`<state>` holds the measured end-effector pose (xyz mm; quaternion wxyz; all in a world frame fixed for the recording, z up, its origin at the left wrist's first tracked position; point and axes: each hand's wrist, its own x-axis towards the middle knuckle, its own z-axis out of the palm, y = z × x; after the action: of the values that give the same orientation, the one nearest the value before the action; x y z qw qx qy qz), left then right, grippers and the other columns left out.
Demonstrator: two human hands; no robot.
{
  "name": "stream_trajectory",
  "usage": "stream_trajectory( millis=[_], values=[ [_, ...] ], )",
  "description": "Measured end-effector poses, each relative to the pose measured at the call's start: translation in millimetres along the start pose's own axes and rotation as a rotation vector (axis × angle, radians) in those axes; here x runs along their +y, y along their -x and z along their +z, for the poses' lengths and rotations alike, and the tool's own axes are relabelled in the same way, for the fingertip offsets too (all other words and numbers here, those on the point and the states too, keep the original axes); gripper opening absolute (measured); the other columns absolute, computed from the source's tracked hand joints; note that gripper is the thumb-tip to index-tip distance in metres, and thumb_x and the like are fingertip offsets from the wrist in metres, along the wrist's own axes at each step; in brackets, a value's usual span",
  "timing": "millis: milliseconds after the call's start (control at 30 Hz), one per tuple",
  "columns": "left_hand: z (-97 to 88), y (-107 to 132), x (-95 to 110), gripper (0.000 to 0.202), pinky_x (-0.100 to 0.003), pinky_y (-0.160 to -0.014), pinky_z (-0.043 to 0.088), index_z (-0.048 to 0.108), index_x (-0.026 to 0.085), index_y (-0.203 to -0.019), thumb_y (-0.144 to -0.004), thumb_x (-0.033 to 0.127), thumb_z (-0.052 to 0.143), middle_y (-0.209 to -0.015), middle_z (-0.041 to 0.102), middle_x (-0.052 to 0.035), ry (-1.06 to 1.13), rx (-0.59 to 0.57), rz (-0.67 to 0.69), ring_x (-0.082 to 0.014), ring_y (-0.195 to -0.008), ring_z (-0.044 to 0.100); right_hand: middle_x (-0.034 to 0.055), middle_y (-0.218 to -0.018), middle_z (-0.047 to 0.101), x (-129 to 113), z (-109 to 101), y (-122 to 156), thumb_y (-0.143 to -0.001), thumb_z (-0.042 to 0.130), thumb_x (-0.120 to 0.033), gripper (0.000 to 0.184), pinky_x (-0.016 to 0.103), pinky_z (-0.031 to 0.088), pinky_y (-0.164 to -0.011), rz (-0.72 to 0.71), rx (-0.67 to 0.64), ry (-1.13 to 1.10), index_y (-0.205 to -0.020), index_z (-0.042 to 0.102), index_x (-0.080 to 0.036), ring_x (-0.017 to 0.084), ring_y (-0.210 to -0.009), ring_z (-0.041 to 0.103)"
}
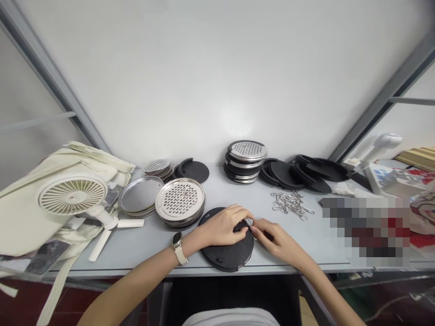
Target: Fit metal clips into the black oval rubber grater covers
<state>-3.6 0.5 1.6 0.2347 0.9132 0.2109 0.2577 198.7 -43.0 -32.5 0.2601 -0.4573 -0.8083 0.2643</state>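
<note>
A round black plastic disc (234, 256) lies at the table's front edge. My left hand (226, 226), with a watch on its wrist, rests on top of the disc and its curled fingers grip it near the right rim. At that rim my right hand (272, 235) pinches a small metal wire clip (249, 222), closed between thumb and fingers. The clip touches the disc's edge, but the fingers partly hide how it is seated. To the right lies a loose pile of similar wire clips (292, 203).
Perforated metal grater plates (180, 199) are stacked left of the disc, beside plain metal discs (141, 194). Behind stands a stack of black-rimmed graters (247, 151). More black discs (285, 173) lie back right. A white fan (73, 197) and a cream bag (27, 194) occupy the left.
</note>
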Motion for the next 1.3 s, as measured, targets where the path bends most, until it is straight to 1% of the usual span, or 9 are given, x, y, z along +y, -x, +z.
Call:
stream_trajectory(
  millis=[133, 233, 433, 600, 767, 1000, 1167, 1300],
  values=[
    [0.9, 0.1, -1.6, 0.027, -0.031, -0.09, 0.044, 0.052, 0.019, -0.106, -0.081, 0.008, 0.054, -0.101, 0.06, -0.0054, 0.023, 0.006, -0.01, -0.0193, -0.1, 0.055, -0.0017, -0.066, 0.047, 1.7, 1.8, -0.6, -0.099, 0.036, -0.033, 0.033, 0.026, 0.036, -0.059, 0.013, -0.001, 0.011, -0.071, 0.046, -0.019, 0.014, -0.061, 0.044],
    [1.5, 0.2, -3.2, 0.025, -0.03, -0.087, 0.045, 0.052, 0.019, -0.104, -0.081, 0.009, 0.055, -0.1, 0.06, -0.0046, 0.045, 0.004, -0.036, -0.0184, -0.096, 0.056, -0.0026, -0.064, 0.044, 2.9, 3.3, -0.5, -0.098, 0.038, -0.033, 0.034, 0.026, 0.035, -0.057, 0.018, 0.013, 0.016, -0.067, 0.042, -0.02, 0.013, -0.06, 0.042],
    [1.7, -0.3, -4.1, 0.026, -0.029, -0.084, 0.045, 0.052, 0.019, -0.102, -0.079, 0.009, 0.057, -0.098, 0.059, -0.0031, 0.091, 0.017, -0.073, -0.0158, -0.089, 0.057, -0.0037, -0.062, 0.041, 2.2, 3.5, 0.4, -0.097, 0.039, -0.032, 0.033, 0.025, 0.033, -0.054, 0.023, 0.031, -0.002, -0.067, 0.039, -0.021, 0.013, -0.059, 0.04],
    [0.7, -0.9, -2.7, 0.026, -0.029, -0.084, 0.045, 0.052, 0.019, -0.101, -0.078, 0.009, 0.057, -0.097, 0.059, -0.0031, 0.091, 0.01, -0.087, -0.0162, -0.089, 0.057, -0.0031, -0.064, 0.044, 2.1, 3.3, 0.1, -0.098, 0.038, -0.031, 0.032, 0.026, 0.035, -0.057, 0.011, 0.024, 0.018, -0.067, 0.041, -0.02, 0.013, -0.06, 0.042],
    [0.5, -1.5, -2.8, 0.024, -0.027, -0.081, 0.045, 0.051, 0.019, -0.098, -0.078, 0.009, 0.058, -0.093, 0.058, -0.0018, 0.085, 0.019, -0.079, -0.0149, -0.086, 0.057, -0.0026, -0.065, 0.046, 1.3, 2.5, -0.6, -0.099, 0.036, -0.032, 0.032, 0.026, 0.035, -0.059, 0.016, 0.008, 0.029, -0.069, 0.042, -0.02, 0.014, -0.061, 0.044],
    [0.4, -2.4, -2.5, 0.02, -0.027, -0.079, 0.044, 0.05, 0.019, -0.092, -0.077, 0.01, 0.059, -0.087, 0.058, -0.0007, 0.074, 0.025, -0.103, -0.0152, -0.082, 0.057, -0.0024, -0.064, 0.048, -3.0, 2.4, -1.5, -0.099, 0.036, -0.035, 0.035, 0.026, 0.038, -0.061, -0.002, 0.031, 0.054, -0.068, 0.044, -0.02, 0.014, -0.062, 0.047],
    [1.0, -1.5, -2.3, 0.021, -0.029, -0.087, 0.044, 0.051, 0.02, -0.095, -0.078, 0.008, 0.057, -0.092, 0.061, -0.0021, 0.084, 0.021, -0.049, -0.0164, -0.091, 0.058, -0.0014, -0.064, 0.05, -1.0, 3.1, -0.4, -0.099, 0.037, -0.035, 0.035, 0.026, 0.038, -0.061, -0.01, 0.038, 0.076, -0.069, 0.046, -0.02, 0.015, -0.061, 0.048],
    [0.5, -0.8, -1.5, 0.023, -0.029, -0.088, 0.044, 0.051, 0.019, -0.098, -0.079, 0.006, 0.055, -0.096, 0.061, -0.003, 0.082, 0.01, -0.02, -0.0165, -0.094, 0.057, 0.0008, -0.069, 0.055, -1.3, 2.0, -0.4, -0.1, 0.034, -0.033, 0.032, 0.027, 0.04, -0.065, -0.019, 0.024, 0.053, -0.076, 0.052, -0.019, 0.016, -0.066, 0.052]
  ],
)
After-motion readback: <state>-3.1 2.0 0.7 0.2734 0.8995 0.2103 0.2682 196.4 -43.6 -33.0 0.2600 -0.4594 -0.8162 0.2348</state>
